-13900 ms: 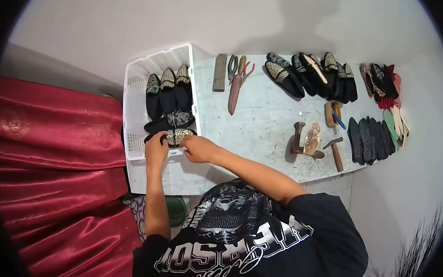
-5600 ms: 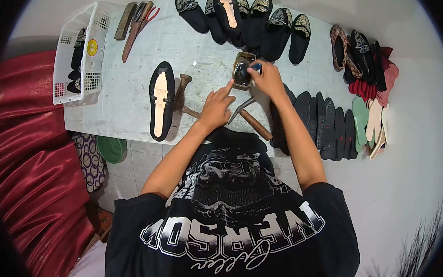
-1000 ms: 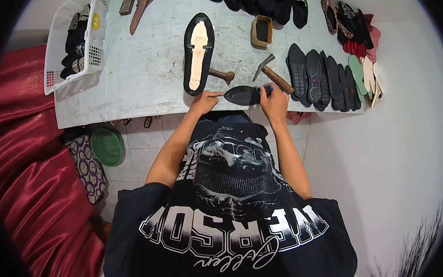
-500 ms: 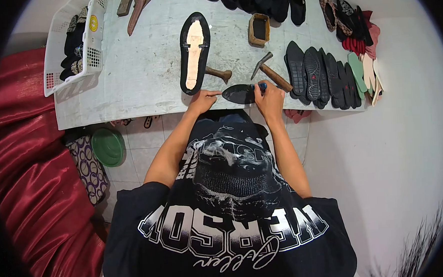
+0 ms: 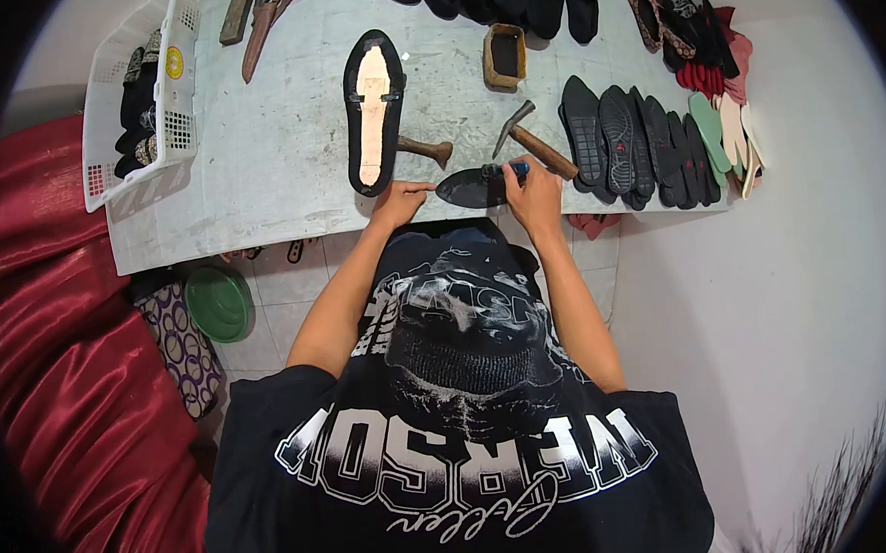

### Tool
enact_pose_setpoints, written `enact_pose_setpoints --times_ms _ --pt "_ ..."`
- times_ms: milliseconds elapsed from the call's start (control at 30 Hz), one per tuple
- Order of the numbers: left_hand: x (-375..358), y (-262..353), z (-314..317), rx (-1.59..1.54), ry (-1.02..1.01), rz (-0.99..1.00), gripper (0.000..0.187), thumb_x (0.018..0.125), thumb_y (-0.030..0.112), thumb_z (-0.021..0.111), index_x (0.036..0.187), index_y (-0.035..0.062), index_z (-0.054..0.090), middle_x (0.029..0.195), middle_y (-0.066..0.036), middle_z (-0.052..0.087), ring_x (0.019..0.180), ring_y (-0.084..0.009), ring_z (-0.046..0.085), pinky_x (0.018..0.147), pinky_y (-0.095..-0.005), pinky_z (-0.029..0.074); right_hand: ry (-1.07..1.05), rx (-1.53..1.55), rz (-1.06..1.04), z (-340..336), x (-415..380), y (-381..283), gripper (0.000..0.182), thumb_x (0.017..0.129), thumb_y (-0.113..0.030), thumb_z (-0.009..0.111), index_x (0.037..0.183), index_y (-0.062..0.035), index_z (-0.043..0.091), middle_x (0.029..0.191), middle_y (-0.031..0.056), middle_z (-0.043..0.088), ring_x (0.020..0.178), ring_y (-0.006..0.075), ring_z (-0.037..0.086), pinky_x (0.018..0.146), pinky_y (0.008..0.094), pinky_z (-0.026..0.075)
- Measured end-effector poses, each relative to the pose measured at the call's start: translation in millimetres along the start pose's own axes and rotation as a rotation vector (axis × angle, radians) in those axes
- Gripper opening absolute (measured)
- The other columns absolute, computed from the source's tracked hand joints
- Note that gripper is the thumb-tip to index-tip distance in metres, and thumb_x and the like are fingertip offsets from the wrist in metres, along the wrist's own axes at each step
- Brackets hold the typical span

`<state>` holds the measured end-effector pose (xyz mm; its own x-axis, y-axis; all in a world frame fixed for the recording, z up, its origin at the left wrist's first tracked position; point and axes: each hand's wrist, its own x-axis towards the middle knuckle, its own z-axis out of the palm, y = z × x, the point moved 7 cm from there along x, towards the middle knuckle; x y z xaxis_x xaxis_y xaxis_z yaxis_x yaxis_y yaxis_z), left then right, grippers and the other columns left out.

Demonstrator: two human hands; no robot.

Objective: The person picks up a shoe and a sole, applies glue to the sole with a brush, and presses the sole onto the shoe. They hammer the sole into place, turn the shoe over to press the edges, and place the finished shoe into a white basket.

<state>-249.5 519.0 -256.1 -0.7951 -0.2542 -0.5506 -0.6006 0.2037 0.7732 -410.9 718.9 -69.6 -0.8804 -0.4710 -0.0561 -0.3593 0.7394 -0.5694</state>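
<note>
A black shoe sole (image 5: 468, 188) lies flat near the table's front edge, its pointed end toward my left hand (image 5: 399, 204). The outstretched index finger of that hand is right at the sole's tip. My right hand (image 5: 535, 198) is closed round a small blue-and-black tool (image 5: 506, 170) over the sole's other end; its exact kind does not show. Just beyond my left hand stands an upturned shoe (image 5: 360, 151) with a pale insole board, on a stand whose wooden foot (image 5: 426, 149) sticks out to the right. Beyond my right hand rests a hammer (image 5: 542, 151).
Several black soles (image 5: 618, 142) line the table's right side, with green and cream pieces (image 5: 709, 132) beside them. A small box (image 5: 505, 57) is farther back. Finished shoes (image 5: 549, 6) stand at the back edge. At left are a white basket (image 5: 176, 120) and pincers (image 5: 265, 30).
My right hand's blue-and-black tool has shifted left along the sole, and more of it shows. My left hand stays by the sole's tip. The whole view has tilted slightly.
</note>
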Motion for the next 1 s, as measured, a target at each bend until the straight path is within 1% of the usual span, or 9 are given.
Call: enact_pose_setpoints --times_ms 67,200,267,367,500,567,667,800,1000 --pt "14.5 -20.5 9.0 -0.073 0.010 0.037 0.029 0.090 0.024 0.066 0.114 0.0225 0.083 0.059 0.001 0.059 0.055 -0.0081 0.047 0.055 -0.0301 0.039 -0.037 -0.105 -0.048 0.7 -3.9 -2.1 0.026 0.094 -0.028 0.069 0.092 -0.0018 0.069 0.085 0.0176 0.072 0.083 0.0392 0.068 0.082 0.0475 0.042" --pt "16.8 -16.8 8.3 -0.069 0.017 0.054 0.029 0.090 0.024 0.065 0.112 0.0222 0.083 0.060 0.002 0.060 0.055 -0.0083 0.047 0.055 -0.0301 0.040 -0.148 -0.210 -0.044 2.6 -5.8 -3.2 0.026 0.094 -0.028 0.069 0.094 -0.0023 0.070 0.086 0.0169 0.072 0.083 0.0392 0.068 0.084 0.0467 0.042" --pt "12.5 -13.5 5.6 -0.058 0.022 0.027 0.029 0.090 0.025 0.065 0.112 0.0215 0.083 0.061 0.001 0.061 0.055 -0.0082 0.048 0.056 -0.0298 0.041 -0.019 -0.012 -0.052 -5.6 -4.6 -8.8 0.026 0.095 -0.028 0.068 0.093 -0.0023 0.069 0.086 0.0177 0.072 0.083 0.0400 0.066 0.084 0.0466 0.041" --pt "19.2 -25.2 11.7 -0.102 0.013 0.037 0.029 0.090 0.025 0.065 0.111 0.0215 0.083 0.061 0.001 0.061 0.056 -0.0081 0.049 0.056 -0.0300 0.041 -0.001 -0.035 -0.119 1.8 -7.3 -7.2 0.026 0.096 -0.028 0.067 0.089 -0.0021 0.067 0.084 0.0192 0.071 0.082 0.0404 0.066 0.083 0.0465 0.041" --pt "14.7 -22.3 9.7 -0.087 -0.008 0.024 0.029 0.090 0.026 0.065 0.111 0.0208 0.083 0.062 0.000 0.062 0.057 -0.0079 0.050 0.057 -0.0298 0.042 -0.124 -0.204 -0.118 7.1 -12.7 -8.1 0.027 0.096 -0.028 0.066 0.086 -0.0023 0.064 0.082 0.0201 0.070 0.082 0.0407 0.066 0.083 0.0465 0.042" --pt "16.1 -16.8 8.3 -0.098 0.009 0.063 0.028 0.090 0.025 0.065 0.111 0.0199 0.083 0.062 0.000 0.062 0.057 -0.0075 0.049 0.057 -0.0297 0.041 -0.092 -0.071 -0.095 7.4 -11.4 -0.4 0.029 0.095 -0.028 0.067 0.083 -0.0020 0.063 0.080 0.0207 0.069 0.080 0.0420 0.066 0.080 0.0481 0.043" --pt "15.9 -19.6 7.6 -0.069 0.017 0.036 0.028 0.091 0.024 0.065 0.110 0.0185 0.083 0.061 0.002 0.060 0.057 -0.0071 0.048 0.056 -0.0290 0.041 -0.117 -0.008 -0.022 8.6 0.3 10.8 0.030 0.095 -0.027 0.067 0.081 -0.0017 0.061 0.077 0.0208 0.067 0.076 0.0434 0.064 0.075 0.0496 0.043" --pt "19.9 -25.9 11.9 -0.146 0.020 0.064 0.027 0.091 0.022 0.066 0.110 0.0178 0.084 0.059 0.004 0.059 0.055 -0.0070 0.047 0.055 -0.0288 0.039 -0.063 0.052 -0.029 11.2 18.1 13.8 0.031 0.095 -0.027 0.067 0.080 -0.0013 0.060 0.074 0.0203 0.066 0.073 0.0439 0.063 0.073 0.0502 0.043" --pt "16.6 -25.1 10.0 -0.142 0.010 -0.001 0.026 0.090 0.021 0.066 0.109 0.0160 0.084 0.061 0.005 0.059 0.055 -0.0066 0.045 0.054 -0.0283 0.038 0.033 0.040 -0.188 5.9 2.3 0.0 0.023 0.095 -0.023 0.068 0.086 -0.0030 0.064 0.080 0.0152 0.069 0.079 0.0380 0.065 0.079 0.0461 0.044"
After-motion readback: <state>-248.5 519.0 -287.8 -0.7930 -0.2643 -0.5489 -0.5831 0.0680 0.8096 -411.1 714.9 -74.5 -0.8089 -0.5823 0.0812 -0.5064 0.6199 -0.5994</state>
